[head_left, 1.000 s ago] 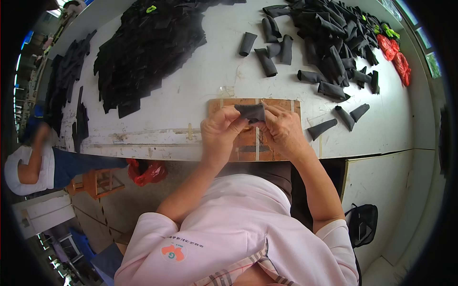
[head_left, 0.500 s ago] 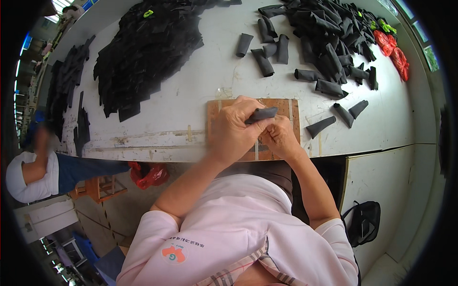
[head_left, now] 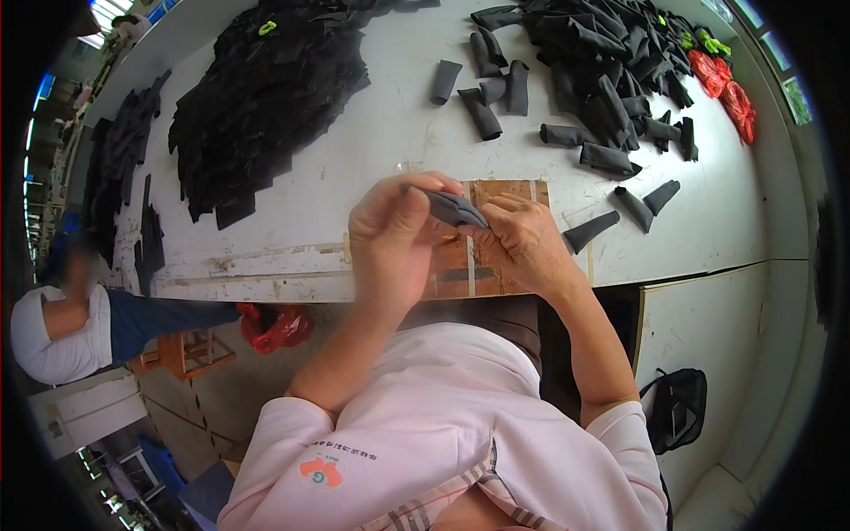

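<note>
Over the brown board (head_left: 500,190) at the table's front edge, both my hands hold one dark grey fabric tube (head_left: 453,211). My left hand (head_left: 390,239) grips its left end between the thumb and raised fingers. At the other end, my right hand (head_left: 531,243) pinches the tube, with its fingers curled. The tube slants down to the right, and folds show along its side. Just right of my right hand lies another grey fabric tube (head_left: 591,232), with two more touching each other (head_left: 634,208) beyond it.
A large heap of flat black fabric pieces (head_left: 266,106) covers the table's far left. Grey tubes are piled (head_left: 611,97) at the far right, beside red plastic bags (head_left: 724,93). Another person (head_left: 62,327) sits at left; a black bag (head_left: 677,407) hangs at lower right.
My left hand has shifted left and opened out around the tube's end. The tube has swung from sloping up to the right to sloping down. My right hand still pinches it.
</note>
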Available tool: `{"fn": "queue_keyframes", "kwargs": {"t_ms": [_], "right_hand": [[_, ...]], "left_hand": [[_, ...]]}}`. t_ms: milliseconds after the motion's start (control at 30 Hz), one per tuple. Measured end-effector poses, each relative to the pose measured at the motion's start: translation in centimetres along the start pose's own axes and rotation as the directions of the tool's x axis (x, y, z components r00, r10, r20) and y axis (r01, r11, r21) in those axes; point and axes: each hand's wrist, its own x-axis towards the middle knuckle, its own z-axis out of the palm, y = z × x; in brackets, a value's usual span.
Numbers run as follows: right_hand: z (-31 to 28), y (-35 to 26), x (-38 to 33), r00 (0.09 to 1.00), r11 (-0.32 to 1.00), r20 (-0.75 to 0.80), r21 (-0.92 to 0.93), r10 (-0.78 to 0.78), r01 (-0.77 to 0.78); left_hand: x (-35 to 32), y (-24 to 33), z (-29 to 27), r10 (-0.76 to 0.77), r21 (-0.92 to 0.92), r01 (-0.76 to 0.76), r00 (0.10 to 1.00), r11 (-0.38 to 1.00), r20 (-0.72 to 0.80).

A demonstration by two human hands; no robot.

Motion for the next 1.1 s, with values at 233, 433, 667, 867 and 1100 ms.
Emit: {"fn": "queue_keyframes", "kwargs": {"t_ms": [233, 433, 667, 867, 1100], "right_hand": [[2.6, 1.0, 0.0, 1.0, 1.0, -0.005, -0.022, -0.006, 0.006], [3.5, 1.1, -0.8, 0.997, 0.983, -0.072, 0.182, 0.041, -0.028], [-3.4, -1.8, 1.6, 0.977, 0.613, -0.199, 0.782, 0.074, 0.113], [-1.0, 6.9, 3.6, 0.897, 0.782, -0.207, 0.589, 0.391, -0.205], [7.7, 11.6, -0.6, 0.906, 0.959, -0.375, -0.121, 0.194, -0.255]], "left_hand": [[-0.6, -0.7, -1.6, -0.117, -0.07, 0.111, 0.989, 0.991, -0.089], [-0.5, -1.4, -1.5, -0.163, -0.003, 0.163, 0.981, 0.987, -0.103], [-0.5, -0.5, -2.2, -0.048, 0.319, 0.086, 0.991, 0.944, -0.125], [1.6, -3.1, -9.6, -0.025, 0.761, 0.253, 0.955, 0.597, -0.297], [3.9, -3.0, -16.4, 0.084, 0.783, 0.294, 0.912, 0.548, -0.401]]}}
